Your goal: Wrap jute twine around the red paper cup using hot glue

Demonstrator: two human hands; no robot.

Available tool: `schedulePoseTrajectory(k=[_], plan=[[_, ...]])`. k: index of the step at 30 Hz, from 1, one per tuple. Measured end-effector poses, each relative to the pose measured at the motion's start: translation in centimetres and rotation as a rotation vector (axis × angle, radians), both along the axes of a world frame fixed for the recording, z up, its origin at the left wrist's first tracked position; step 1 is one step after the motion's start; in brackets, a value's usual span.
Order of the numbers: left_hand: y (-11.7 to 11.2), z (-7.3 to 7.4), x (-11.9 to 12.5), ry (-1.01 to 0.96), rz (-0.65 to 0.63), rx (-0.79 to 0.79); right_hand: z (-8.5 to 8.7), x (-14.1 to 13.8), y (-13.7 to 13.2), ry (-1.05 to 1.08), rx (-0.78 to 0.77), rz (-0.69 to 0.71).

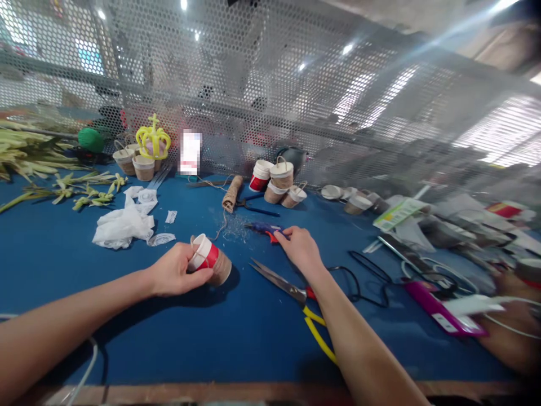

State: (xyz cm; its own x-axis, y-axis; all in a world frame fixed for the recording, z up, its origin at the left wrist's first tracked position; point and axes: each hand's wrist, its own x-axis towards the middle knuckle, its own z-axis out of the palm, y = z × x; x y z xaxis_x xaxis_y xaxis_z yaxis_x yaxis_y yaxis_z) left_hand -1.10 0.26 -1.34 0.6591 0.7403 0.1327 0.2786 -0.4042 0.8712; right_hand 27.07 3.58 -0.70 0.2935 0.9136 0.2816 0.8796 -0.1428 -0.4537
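Observation:
My left hand (175, 270) is closed round a small red-and-white paper cup (209, 259) partly wrapped in brown twine, tilted on its side just above the blue table (203, 338). My right hand (301, 247) reaches forward, its fingers curled on a small blue-and-red tool (264, 228) lying on the table. A spool of jute twine (232, 193) lies behind it, with a loose strand trailing toward the cup. Yellow-handled scissors (291, 293) lie shut under my right forearm.
Twine-wrapped cups (279, 183) stand at the back centre, more cups and a yellow crown (153, 141) at the back left. White crumpled material (122, 225) and green leaves (29, 158) lie left. A pink object (439, 310), cables and clutter fill the right. A mesh panel (270, 73) closes the back.

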Motion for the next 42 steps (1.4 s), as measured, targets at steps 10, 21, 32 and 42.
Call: schedulePoseTrajectory(k=[10, 21, 32, 42], plan=[[-0.3, 1.7, 0.2, 0.109, -0.023, 0.101, 4.3, -6.6, -4.5, 0.100, 0.031, 0.725], [-1.0, 0.9, 0.8, 0.163, -0.076, 0.422, 5.5, -13.3, -6.1, 0.052, -0.006, 0.875], [-1.4, 2.3, 0.2, -0.037, -0.035, -0.212, 5.4, -11.4, -5.6, 0.649, 0.003, 0.658], [-1.4, 2.4, 0.7, -0.332, -0.005, -0.550, 5.0, -10.6, -6.6, 0.661, 0.075, 0.487]])
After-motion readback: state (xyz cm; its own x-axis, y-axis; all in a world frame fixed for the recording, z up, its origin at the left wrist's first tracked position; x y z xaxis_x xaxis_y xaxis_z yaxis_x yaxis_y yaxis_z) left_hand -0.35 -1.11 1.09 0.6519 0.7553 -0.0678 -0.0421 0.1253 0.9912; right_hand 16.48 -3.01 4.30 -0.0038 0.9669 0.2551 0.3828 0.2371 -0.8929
